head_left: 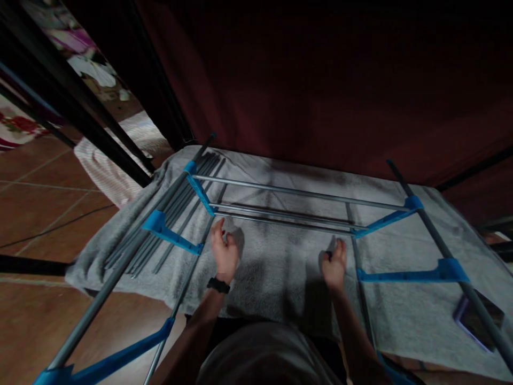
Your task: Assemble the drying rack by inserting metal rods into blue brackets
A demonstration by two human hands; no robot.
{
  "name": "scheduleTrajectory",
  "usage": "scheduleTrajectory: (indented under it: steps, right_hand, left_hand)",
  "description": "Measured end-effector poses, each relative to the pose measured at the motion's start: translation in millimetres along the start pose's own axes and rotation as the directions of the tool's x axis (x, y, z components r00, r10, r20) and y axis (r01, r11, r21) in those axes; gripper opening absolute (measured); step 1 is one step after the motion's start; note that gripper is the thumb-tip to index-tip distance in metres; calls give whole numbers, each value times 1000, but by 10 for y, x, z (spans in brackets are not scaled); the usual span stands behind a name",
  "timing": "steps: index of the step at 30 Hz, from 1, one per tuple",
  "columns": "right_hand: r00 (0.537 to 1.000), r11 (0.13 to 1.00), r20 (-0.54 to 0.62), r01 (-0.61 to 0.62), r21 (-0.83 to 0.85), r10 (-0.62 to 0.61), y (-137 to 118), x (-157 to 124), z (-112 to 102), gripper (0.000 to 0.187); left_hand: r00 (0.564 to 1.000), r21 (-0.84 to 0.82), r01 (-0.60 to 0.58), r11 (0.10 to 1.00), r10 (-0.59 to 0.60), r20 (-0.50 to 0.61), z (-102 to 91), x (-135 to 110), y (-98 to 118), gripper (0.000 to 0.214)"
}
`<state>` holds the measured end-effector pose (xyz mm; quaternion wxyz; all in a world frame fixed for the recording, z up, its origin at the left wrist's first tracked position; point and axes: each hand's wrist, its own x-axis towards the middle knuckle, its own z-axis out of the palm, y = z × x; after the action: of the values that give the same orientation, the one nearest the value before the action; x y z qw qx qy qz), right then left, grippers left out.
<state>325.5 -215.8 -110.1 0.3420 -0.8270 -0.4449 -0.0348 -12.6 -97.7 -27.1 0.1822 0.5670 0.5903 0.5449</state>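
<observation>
A partly assembled rack of grey metal tubes and blue plastic brackets stands in front of me on a blanket. My left hand (224,251), with a dark band at the wrist, is just below the left end of the front cross rod (280,222), fingers apart. My right hand (335,263), a dark ring on one finger, is near that rod's right end, fingers loosely extended. Neither hand appears to grip anything; fingertip contact with the rod is unclear. Behind lies another cross rod (296,190) between the left bracket (200,192) and right bracket (388,219).
Several loose grey tubes (168,219) lie on the blanket (276,272) at the left. A phone (479,320) rests at the right by a side pole. Dark red fabric (312,96) hangs behind. Black metal bars (84,112) and tiled floor (44,214) are at the left.
</observation>
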Motion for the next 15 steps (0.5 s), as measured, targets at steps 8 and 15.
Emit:
scheduleTrajectory:
  steps: [8, 15]
  right_hand:
    - [981, 929, 98, 188, -320, -164, -199, -171, 45, 56]
    - [986, 900, 80, 165, -403, -145, -272, -161, 53, 55]
  left_hand:
    - [881, -174, -473, 864, 457, -125, -159, 336, 1690, 29]
    - [864, 40, -492, 869, 494, -96, -351, 1620, 2589, 75]
